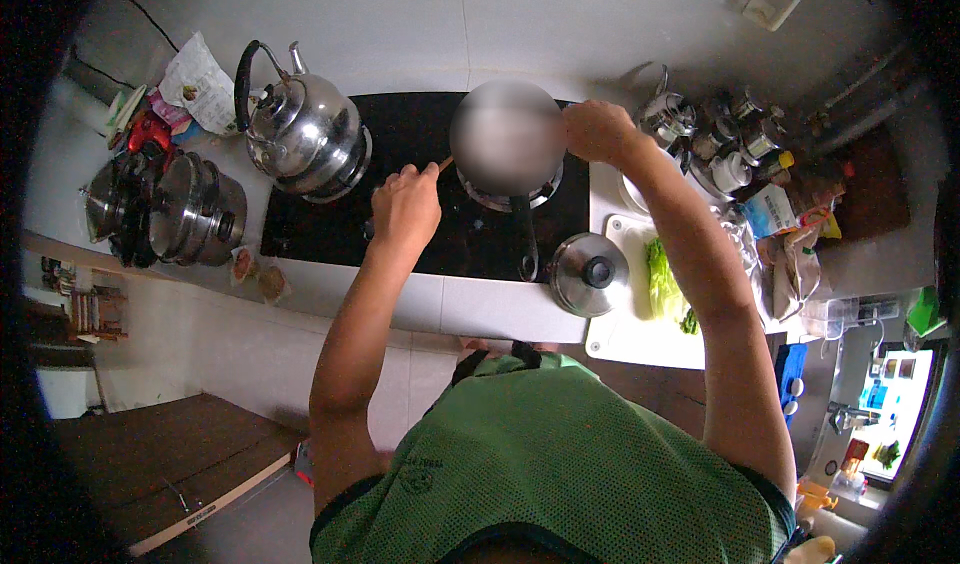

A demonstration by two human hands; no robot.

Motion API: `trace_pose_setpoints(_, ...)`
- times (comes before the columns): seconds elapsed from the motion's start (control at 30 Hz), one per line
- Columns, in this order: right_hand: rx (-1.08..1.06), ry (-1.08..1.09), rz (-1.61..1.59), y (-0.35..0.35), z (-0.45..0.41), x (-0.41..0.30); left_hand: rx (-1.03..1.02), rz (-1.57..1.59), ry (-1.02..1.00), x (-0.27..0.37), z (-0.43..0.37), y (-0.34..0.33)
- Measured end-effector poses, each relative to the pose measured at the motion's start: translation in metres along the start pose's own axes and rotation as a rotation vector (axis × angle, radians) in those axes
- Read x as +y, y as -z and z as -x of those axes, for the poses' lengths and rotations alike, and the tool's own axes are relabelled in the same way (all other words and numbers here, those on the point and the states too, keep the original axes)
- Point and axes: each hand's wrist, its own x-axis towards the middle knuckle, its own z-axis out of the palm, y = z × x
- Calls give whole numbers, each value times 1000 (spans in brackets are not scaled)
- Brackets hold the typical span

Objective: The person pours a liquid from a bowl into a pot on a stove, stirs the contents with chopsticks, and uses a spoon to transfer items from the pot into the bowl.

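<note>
A pot with a long dark handle (529, 238) rests on the right burner of the black cooktop (420, 241). A round blur hides its inside. My left hand (407, 204) is left of the pot, with fingers closed around a thin wooden stick (446, 163), perhaps chopsticks, that runs towards the blur. At the pot's right rim is my right hand (602, 130), its fingers curled and the fingertips partly lost in the blur. Whether it grips anything cannot be made out. A steel lid (590, 274) with a black knob lies on the counter right of the pot handle.
A large steel kettle (307, 129) stands on the left burner. Steel pots (199, 208) crowd the left counter. Beneath my right arm, leafy greens (664, 283) lie on a white cutting board (622, 331). Jars (731, 168) and packets (769, 210) fill the right side.
</note>
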Motion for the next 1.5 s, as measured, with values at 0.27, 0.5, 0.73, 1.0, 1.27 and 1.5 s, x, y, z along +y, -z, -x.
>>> trace_pose_setpoints(0.27,93,-10,-57,-38,-2,27,-25,19,-17,5,-3,2)
trace_pose_setpoints(0.5,-72,-200,-41,-4,14,14,-11,8,-16,4,-2,0)
trace_pose_setpoints(0.73,50,-277,-75,-35,0,5,-40,-6,-31,8,-3,3)
trace_pose_setpoints(1.0,74,-179,9,-48,3,4,-18,-2,-54,9,-5,-1)
trace_pose_setpoints(1.27,6,-80,-81,-35,15,-3,-11,-20,-76,7,-7,-3)
trace_pose_setpoints(1.5,61,-79,-131,-7,26,7,19,-41,-70,-1,-6,1)
